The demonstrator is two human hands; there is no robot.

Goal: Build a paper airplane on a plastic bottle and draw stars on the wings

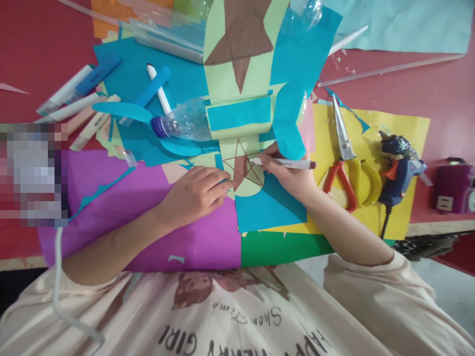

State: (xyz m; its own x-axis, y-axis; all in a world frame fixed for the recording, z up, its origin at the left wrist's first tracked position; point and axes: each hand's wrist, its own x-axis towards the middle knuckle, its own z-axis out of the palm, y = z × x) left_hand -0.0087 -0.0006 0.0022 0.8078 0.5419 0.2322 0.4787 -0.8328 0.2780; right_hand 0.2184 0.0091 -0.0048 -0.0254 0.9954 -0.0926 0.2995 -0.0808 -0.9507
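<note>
In the head view, my right hand (284, 173) is closed around a white marker (295, 163) with a brown end. The marker's tip touches a star outline (256, 170) on a rounded pale green paper strip (250, 190); part of the star is filled in brown. My left hand (198, 195) lies with its fingers stretched toward the strip's left edge, holding nothing that I can see. Above the strip lies a clear plastic bottle (191, 120) with a purple cap, wrapped in green and blue paper. A larger brown star (241, 42) marks another pale green piece farther up.
Several markers (92, 121) lie at the left. Scissors (343, 148) with red and yellow handles and a blue glue gun (399, 178) rest on yellow paper (415, 133) at the right. Purple paper (122, 198) lies under my left arm. A white cable (57, 277) crosses the left sleeve.
</note>
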